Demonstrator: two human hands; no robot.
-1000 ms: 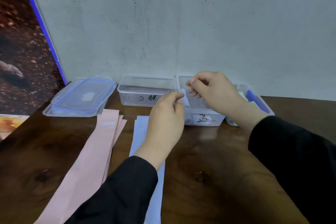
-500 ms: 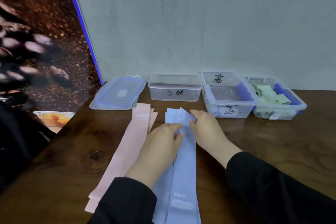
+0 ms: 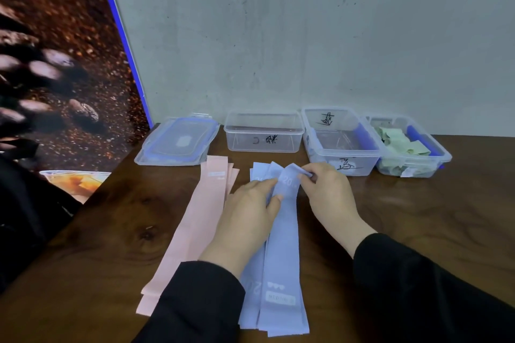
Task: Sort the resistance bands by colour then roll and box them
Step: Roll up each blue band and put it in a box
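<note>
Pinching the far end of the limp, light lilac fabric resistance band (image 3: 282, 234), right hand (image 3: 328, 192) curls it; left hand (image 3: 248, 211) pins it with curled fingers.

— What lies beyond your left grip (image 3: 245, 211)?
— A grey speckled wall (image 3: 306, 36), rising behind the far edge of the table (image 3: 418, 203).
— And to the left of that grip?
— You have a big panel (image 3: 55, 64) printed with coffee beans, with a blue edge (image 3: 122, 44). Below it sits something black, too blurred to name.
— Under the grip?
— Dark brown wood, with a knot (image 3: 146, 235) to its left.
</note>
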